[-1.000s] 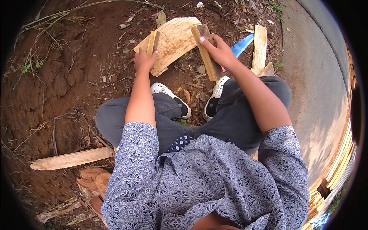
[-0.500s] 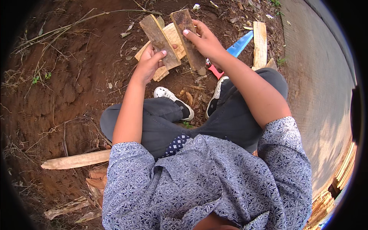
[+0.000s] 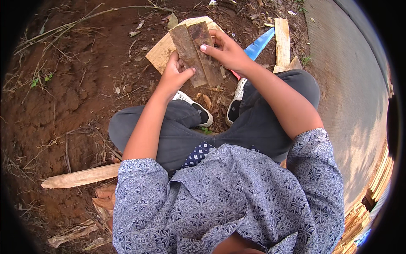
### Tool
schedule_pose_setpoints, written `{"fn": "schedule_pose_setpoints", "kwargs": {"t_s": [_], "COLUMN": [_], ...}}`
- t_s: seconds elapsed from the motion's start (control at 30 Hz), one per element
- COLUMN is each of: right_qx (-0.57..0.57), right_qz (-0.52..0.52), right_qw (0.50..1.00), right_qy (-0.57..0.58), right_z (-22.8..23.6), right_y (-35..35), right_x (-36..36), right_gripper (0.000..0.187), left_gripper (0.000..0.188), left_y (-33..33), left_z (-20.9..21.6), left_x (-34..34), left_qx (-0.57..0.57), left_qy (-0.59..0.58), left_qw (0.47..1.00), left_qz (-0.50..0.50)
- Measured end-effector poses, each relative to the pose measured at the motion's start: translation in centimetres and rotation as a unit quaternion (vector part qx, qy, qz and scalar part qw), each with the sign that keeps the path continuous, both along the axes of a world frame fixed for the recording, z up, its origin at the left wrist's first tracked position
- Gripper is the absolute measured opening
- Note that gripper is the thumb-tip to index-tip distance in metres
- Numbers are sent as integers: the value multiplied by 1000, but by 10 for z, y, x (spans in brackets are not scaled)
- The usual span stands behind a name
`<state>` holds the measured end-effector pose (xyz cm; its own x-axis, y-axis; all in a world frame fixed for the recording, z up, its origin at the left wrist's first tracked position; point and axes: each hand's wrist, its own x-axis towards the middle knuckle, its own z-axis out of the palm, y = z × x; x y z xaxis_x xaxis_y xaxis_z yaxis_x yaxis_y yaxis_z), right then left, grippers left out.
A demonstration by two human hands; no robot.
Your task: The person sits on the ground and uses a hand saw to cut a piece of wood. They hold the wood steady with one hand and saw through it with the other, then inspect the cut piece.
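Two short, weathered brown wooden boards are held up side by side, their long edges together. My left hand (image 3: 175, 76) grips the left board (image 3: 186, 55), thumb across its face near the lower end. Around the right board (image 3: 204, 46) my right hand (image 3: 226, 51) is closed, thumb on the front and fingers behind its outer edge. The right board sits slightly higher at the upper end. Beneath and behind them lies a paler piece of wood (image 3: 160, 54) on the ground, partly covered by the boards and my left hand.
A saw with a blue blade (image 3: 259, 45) lies beyond my right forearm, its red handle mostly hidden. Right of it is a pale wooden plank (image 3: 282, 40). Another plank (image 3: 80, 177) lies at my left. Bare soil (image 3: 84, 97) with twigs spreads leftward; a grey slab (image 3: 347, 93) runs along the right.
The two boards, formerly apart and angled toward each other, have come together side by side. My hands have drawn closer and moved slightly down.
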<state>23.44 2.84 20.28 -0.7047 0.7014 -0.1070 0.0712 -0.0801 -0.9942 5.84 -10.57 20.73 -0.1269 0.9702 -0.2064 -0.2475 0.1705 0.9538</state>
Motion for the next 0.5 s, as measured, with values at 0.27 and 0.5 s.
{"fn": "schedule_pose_setpoints", "kwargs": {"t_s": [0.27,0.5], "right_qx": [6,-5], "right_qz": [13,36], "right_qw": [1000,998], "right_qy": [-17,-57], "right_z": [-3,11], "right_y": [-7,-10], "right_x": [-15,-24], "right_gripper": [67,71], "left_gripper": [60,56], "left_y": [-4,-12], "left_z": [-4,-11], "left_x": [-3,-9], "left_qx": [-13,7], "left_qy": [35,46], "left_qw": [999,998], "left_qz": [24,42]}}
